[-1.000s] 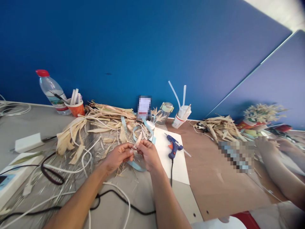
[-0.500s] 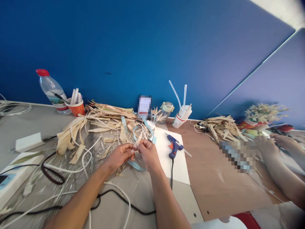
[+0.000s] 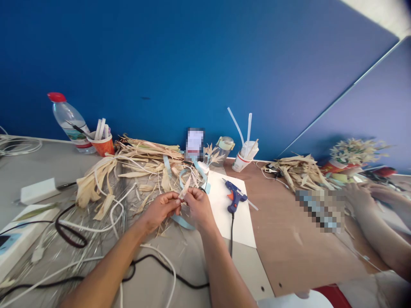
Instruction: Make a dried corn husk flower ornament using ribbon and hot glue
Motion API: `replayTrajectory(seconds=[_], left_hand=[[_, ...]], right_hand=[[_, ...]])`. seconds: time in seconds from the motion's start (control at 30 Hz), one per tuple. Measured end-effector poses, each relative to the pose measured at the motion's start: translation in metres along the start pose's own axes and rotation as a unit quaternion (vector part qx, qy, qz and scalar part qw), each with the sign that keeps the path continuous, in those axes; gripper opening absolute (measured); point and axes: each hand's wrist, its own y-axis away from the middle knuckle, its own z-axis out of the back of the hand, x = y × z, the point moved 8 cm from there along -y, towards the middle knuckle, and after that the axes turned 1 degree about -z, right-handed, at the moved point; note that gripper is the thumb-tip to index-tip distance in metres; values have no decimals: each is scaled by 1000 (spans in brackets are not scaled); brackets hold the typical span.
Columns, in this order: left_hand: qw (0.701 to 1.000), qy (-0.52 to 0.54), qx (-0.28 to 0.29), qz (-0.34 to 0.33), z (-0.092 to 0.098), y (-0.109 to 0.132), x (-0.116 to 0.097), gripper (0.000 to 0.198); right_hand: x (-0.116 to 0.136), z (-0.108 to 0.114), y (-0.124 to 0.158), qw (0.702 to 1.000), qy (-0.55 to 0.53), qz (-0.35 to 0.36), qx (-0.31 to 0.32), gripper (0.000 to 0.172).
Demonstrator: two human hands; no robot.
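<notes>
Between my two hands, held close together over the table, is a small pale piece of dried corn husk (image 3: 185,188) with its pointed end up. My left hand (image 3: 163,209) pinches its lower end between thumb and fingers. My right hand (image 3: 198,206) is closed on it from the other side, its fingertips nearly touching the left ones. A light blue ribbon (image 3: 182,221) curls behind and below the hands. Loose dried husks (image 3: 96,182) lie to the left. Right of my hands, a blue glue gun (image 3: 236,196) rests on a white sheet (image 3: 245,231).
At the back stand a water bottle (image 3: 71,119), a red cup (image 3: 104,146), a lidded jar (image 3: 224,150) and a white cup with glue sticks (image 3: 241,161). White and black cables cross the left side near a power strip (image 3: 24,233). A co-worker's hands (image 3: 359,199) work at far right.
My hands stay in nearly the same place, with small finger shifts on the husk piece. The co-worker's hands have moved slightly.
</notes>
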Motion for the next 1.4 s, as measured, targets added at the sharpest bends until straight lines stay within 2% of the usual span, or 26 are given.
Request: replayTrajectory(seconds=[0.5, 0.73, 1.4], left_hand=[[999, -29, -26, -19, 3, -2, 0, 28], [995, -75, -21, -64, 3, -5, -4, 27], [998, -39, -31, -41, 3, -2, -2, 33]], right_hand=[[-2, 1, -1, 1000, -13, -2, -6, 12], [-4, 1, -2, 1000, 2, 9, -16, 11], [-10, 3, -5, 996, 67, 49, -34, 12]])
